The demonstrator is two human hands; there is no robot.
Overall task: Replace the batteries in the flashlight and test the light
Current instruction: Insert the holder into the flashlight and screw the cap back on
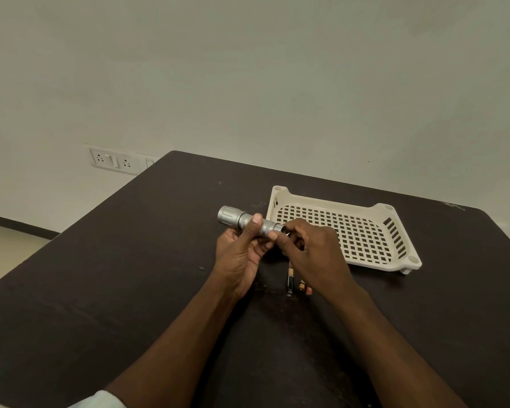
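Note:
A silver flashlight (pixel 236 218) is held level above the dark table (pixel 130 275), its wide head pointing left. My left hand (pixel 242 251) grips the knurled barrel from below, thumb over the top. My right hand (pixel 309 248) has its fingers curled round the flashlight's tail end; what sits between those fingers is hidden. Several small batteries (pixel 298 285) lie on the table under my right wrist, partly covered by it.
A cream perforated plastic tray (pixel 407 260) stands on the table just right of my hands. The table's left edge drops to the floor. A wall socket plate (pixel 112 160) is on the wall behind the table's far left corner.

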